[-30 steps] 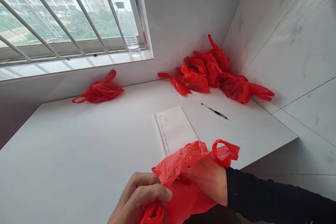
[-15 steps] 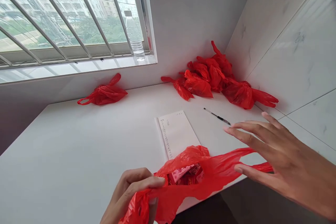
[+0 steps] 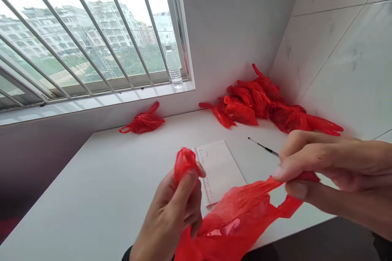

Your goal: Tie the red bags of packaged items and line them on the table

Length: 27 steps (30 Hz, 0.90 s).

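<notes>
A red plastic bag (image 3: pixel 235 222) hangs between my two hands at the near edge of the table, with pink and red packets (image 3: pixel 231 226) showing faintly inside. My left hand (image 3: pixel 180 197) is closed round one bunched handle, whose crumpled end sticks up above the thumb. On the other side my right hand (image 3: pixel 318 171) pinches the opposite handle between thumb and fingers, stretching it to the right. Just behind the bag lies a white notebook (image 3: pixel 222 169) with handwriting down its left side. A black pen (image 3: pixel 263 147) lies right of the notebook, its near end hidden by my right hand.
Several tied red bags (image 3: pixel 254 102) are heaped in the back right corner. One more red bag (image 3: pixel 143 122) sits at the table's back edge. A clear bottle (image 3: pixel 174 69) stands on the sill of the barred window. The white table (image 3: pixel 107 183) ends at the front right.
My right hand has gone from spread fingers to a pinch on the bag's handle. My left hand has risen with the other handle bunched up. The bag's mouth has narrowed, and the view has shifted.
</notes>
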Tool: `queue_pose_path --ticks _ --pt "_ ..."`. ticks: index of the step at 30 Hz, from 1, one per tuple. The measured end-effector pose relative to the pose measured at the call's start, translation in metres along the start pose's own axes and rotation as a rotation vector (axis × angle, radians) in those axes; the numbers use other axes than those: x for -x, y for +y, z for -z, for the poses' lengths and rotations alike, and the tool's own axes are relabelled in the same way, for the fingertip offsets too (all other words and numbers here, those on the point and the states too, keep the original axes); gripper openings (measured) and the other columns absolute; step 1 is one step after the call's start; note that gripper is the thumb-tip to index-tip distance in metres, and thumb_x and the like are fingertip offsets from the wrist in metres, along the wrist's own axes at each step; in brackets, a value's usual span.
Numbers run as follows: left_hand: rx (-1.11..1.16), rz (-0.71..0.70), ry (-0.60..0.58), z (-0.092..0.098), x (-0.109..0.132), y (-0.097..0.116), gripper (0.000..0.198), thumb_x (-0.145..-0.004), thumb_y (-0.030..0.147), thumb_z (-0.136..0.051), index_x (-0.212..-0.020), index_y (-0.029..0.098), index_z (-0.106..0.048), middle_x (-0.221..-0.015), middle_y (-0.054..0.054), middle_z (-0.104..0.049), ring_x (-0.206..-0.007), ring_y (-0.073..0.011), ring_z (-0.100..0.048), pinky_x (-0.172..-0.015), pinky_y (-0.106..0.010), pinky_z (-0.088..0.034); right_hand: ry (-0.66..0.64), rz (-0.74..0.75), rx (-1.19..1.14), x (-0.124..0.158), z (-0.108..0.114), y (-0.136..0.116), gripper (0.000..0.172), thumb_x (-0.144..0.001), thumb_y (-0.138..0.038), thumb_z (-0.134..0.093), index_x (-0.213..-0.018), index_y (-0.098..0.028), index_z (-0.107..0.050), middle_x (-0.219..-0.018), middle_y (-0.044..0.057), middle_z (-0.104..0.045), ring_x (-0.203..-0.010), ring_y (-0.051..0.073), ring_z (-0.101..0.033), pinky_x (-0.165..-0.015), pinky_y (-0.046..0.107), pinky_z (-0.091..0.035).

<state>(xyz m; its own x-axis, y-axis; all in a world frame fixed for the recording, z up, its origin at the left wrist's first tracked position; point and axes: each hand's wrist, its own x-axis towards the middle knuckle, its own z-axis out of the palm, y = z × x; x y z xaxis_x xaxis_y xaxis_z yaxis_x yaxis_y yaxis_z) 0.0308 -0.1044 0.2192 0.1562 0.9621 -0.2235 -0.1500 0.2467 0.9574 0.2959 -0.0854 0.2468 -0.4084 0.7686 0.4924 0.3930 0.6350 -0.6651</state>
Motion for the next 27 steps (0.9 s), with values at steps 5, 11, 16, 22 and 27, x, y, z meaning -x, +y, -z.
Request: queue_pose_path --ticks 5,11,16,22,27 --pt "-0.392 -0.146 -0.025 -0.024 0.008 -0.007 0.035 -0.074 0.029 -0.078 -0.107 0.028 -0.068 -0.09 -0.002 -0.068 -0.079 -0.0195 -0.065 -0.074 -0.03 -0.058 -0.108 0.035 -0.179 -0.028 -0.054 -0.017 0.015 -0.092 -0.021 -0.068 -0.101 -0.032 -0.072 -0.089 -0.004 -0.07 -0.07 0.011 -0.068 -0.065 0.021 -0.059" --pt "-0.253 0.002 0.049 -0.011 0.008 -0.014 0.04 -0.091 0.056 -0.057 -0.072 0.022 -0.065 -0.063 0.002 -0.059 -0.061 -0.0147 -0.054 -0.065 -0.027 -0.048 -0.064 0.144 0.009 -0.036 -0.07 -0.007 0.033 -0.099 -0.032 -0.058 -0.132 -0.027 -0.06 -0.122 0.004 -0.069 -0.11 0.02 -0.063 -0.096 0.035 -0.052" --pt "0.014 0.092 -0.135 0.009 -0.01 -0.009 0.038 -0.096 0.052 -0.051 -0.09 0.019 -0.069 -0.057 0.002 -0.056 -0.054 -0.013 -0.052 -0.062 -0.026 -0.043 -0.112 -0.115 -0.196 -0.03 -0.069 0.007 0.009 -0.096 -0.032 -0.063 -0.095 -0.026 -0.069 -0.088 -0.003 -0.07 -0.083 0.012 -0.064 -0.075 0.024 -0.05" --pt "-0.117 0.026 -0.246 0.02 -0.019 -0.01 0.027 -0.094 0.039 -0.064 -0.08 0.018 -0.071 -0.073 0.0 -0.06 -0.067 -0.0111 -0.052 -0.066 -0.023 -0.043 -0.187 -0.121 -0.346 -0.024 -0.081 0.018 0.016 -0.097 -0.036 -0.062 -0.104 -0.025 -0.07 -0.104 0.001 -0.07 -0.102 0.017 -0.061 -0.094 0.031 -0.045" --pt "-0.536 -0.173 -0.167 0.024 -0.015 -0.016 0.01 -0.091 0.019 -0.061 -0.094 0.022 -0.07 -0.083 0.001 -0.064 -0.075 -0.0128 -0.056 -0.069 -0.024 -0.045 -0.318 -0.267 -0.542 -0.027 -0.105 0.046 0.04 -0.106 -0.046 -0.037 -0.124 -0.02 -0.062 -0.087 0.002 -0.065 -0.08 0.015 -0.059 -0.077 0.031 -0.048"
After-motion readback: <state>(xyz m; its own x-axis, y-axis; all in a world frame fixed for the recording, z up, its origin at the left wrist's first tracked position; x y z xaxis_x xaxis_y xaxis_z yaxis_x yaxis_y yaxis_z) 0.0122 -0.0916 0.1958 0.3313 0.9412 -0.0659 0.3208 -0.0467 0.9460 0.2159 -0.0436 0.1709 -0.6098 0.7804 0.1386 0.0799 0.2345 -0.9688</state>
